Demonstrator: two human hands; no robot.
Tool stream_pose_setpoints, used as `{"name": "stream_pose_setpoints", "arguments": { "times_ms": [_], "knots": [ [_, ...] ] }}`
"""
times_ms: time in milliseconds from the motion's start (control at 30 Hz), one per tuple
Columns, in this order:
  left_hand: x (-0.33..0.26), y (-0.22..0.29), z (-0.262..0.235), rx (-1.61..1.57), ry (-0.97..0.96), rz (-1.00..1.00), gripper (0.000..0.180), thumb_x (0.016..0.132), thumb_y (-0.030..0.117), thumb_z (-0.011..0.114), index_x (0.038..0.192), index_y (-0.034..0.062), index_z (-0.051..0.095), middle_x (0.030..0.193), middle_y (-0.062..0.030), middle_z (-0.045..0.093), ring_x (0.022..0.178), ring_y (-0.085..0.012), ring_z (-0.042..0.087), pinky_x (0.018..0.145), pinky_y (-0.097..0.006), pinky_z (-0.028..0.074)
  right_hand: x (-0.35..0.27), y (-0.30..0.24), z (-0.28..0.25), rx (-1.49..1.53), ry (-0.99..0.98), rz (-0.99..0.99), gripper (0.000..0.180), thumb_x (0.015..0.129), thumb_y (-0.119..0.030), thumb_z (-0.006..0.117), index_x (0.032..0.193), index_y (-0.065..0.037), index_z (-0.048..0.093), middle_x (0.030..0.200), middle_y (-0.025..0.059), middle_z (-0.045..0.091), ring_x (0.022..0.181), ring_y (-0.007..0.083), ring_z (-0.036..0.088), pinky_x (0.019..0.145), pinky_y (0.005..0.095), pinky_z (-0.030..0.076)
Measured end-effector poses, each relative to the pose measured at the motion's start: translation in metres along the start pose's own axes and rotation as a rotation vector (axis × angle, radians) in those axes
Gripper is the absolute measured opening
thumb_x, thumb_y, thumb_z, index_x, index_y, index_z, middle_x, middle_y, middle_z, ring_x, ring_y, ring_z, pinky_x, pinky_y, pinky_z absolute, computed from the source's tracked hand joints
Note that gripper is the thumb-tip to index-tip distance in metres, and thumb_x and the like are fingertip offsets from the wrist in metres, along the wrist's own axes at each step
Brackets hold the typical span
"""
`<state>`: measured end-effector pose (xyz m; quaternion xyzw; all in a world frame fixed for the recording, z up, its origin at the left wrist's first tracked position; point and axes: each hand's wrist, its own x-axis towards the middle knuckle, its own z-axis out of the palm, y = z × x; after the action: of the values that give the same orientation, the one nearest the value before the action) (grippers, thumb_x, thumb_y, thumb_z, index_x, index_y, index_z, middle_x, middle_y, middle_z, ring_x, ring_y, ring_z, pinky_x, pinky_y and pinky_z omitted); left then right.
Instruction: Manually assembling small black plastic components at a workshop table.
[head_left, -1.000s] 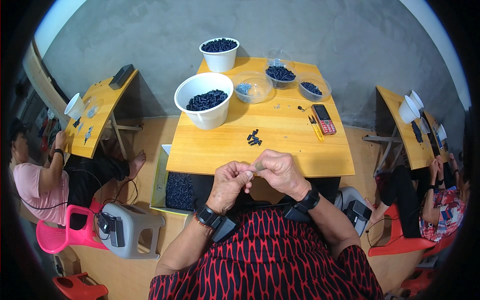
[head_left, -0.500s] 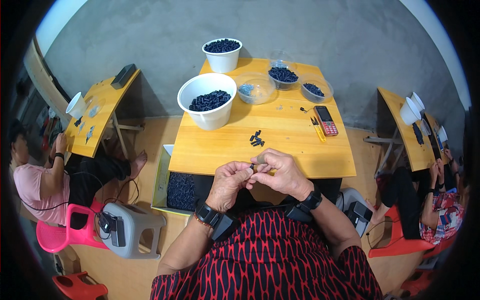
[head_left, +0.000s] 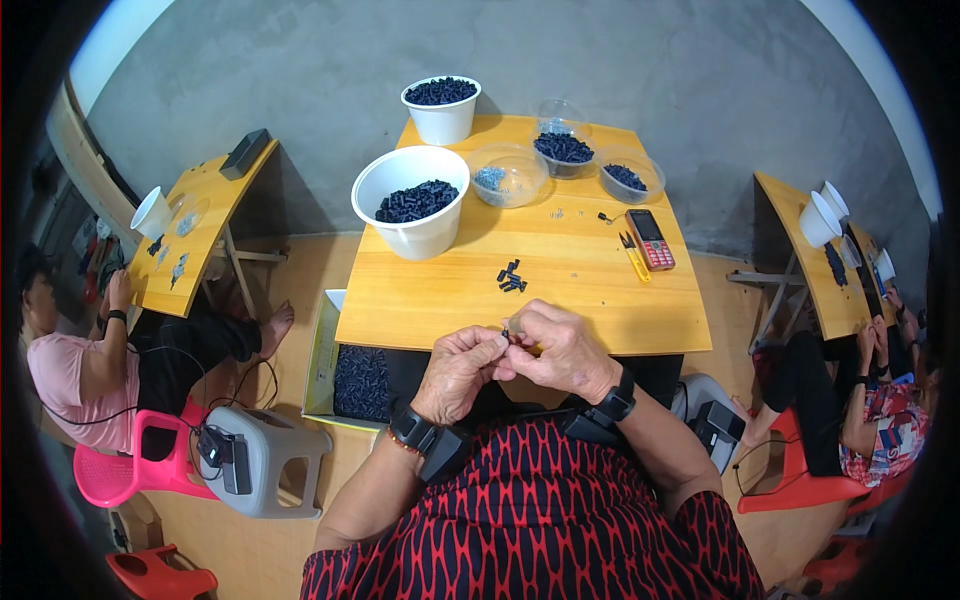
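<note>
Head view: your left hand [head_left: 458, 370] and right hand [head_left: 560, 350] meet just off the near edge of the counter [head_left: 560, 285], above your lap. Both grips are pinched together on a small dark part [head_left: 506, 334] held between the fingertips; it's too small to tell its exact shape or whether it's one piece or two.

On the counter: a little pile of dark pieces [head_left: 511, 278] lies just ahead of your hands, not touching them. Big white bowl [head_left: 412, 200] of dark parts sits far left, a second white bowl [head_left: 441, 108] behind it at the far edge. Three clear bowls [head_left: 508, 175] stand along the back right. A red phone [head_left: 650, 238] and a yellow tool [head_left: 634, 258] lie to the right, near each other.

A box of dark parts [head_left: 358, 380] sits below the counter edge on your left. Other people work at side tables, well apart from you.

Risks, as I judge them:
- You're holding the part past the counter edge. Slip the pinch and it drops to your lap or the floor, not the counter.
- The part is tiny and mostly covered by your fingertips, so misalignment is hard to see.
- The pile lies close to your knuckles; a forward sweep could scatter it.
</note>
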<state>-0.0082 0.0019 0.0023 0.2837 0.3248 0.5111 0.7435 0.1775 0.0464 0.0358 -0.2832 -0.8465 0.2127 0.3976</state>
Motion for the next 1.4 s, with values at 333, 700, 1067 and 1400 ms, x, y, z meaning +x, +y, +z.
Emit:
{"name": "stream_pose_setpoints", "arguments": {
  "times_ms": [333,700,1067,1400],
  "knots": [
    [-0.002,0.001,0.002,0.014,0.046,-0.005,0.009,0.096,0.007,0.063,0.092,0.0008,0.068,0.085,-0.0067,0.069,0.073,-0.0136,0.067,0.068,-0.028,0.06,0.0,-0.005,0.001,0.043,-0.026,0.038,0.023,0.074,-0.008,0.076,0.076,0.001,0.055,0.073,0.0119,0.058,0.061,0.026,0.06,0.054,0.0346,0.048],
    [-0.004,-0.006,0.009,0.196,0.115,0.18,0.008,0.093,0.005,0.067,0.088,-0.0014,0.068,0.079,-0.005,0.068,0.067,-0.0112,0.064,0.064,-0.025,0.054,-0.001,-0.008,0.008,0.052,0.048,-0.02,0.031,0.071,-0.008,0.077,0.066,-0.003,0.047,0.062,0.0094,0.049,0.053,0.0261,0.053,0.048,0.0353,0.041],
    [-0.001,0.011,0.007,0.369,0.343,0.336,0.008,0.092,0.006,0.064,0.085,0.0021,0.066,0.077,-0.006,0.066,0.064,-0.0123,0.063,0.059,-0.027,0.054,0.003,-0.002,-0.001,0.227,-0.038,0.137,0.015,0.082,-0.006,0.074,0.079,0.002,0.062,0.073,0.0115,0.062,0.058,0.0199,0.059,0.053,0.0314,0.046],
    [-0.004,0.074,-0.128,0.138,1.177,1.029,0.016,0.093,0.018,0.066,0.08,0.0118,0.058,0.074,0.0019,0.056,0.063,-0.0064,0.05,0.054,-0.022,0.04,-0.004,0.078,-0.047,-0.078,0.363,0.352,0.007,0.087,-0.002,0.065,0.091,0.004,0.065,0.089,0.0182,0.067,0.082,0.0338,0.067,0.073,0.0371,0.053]
  ]
}}
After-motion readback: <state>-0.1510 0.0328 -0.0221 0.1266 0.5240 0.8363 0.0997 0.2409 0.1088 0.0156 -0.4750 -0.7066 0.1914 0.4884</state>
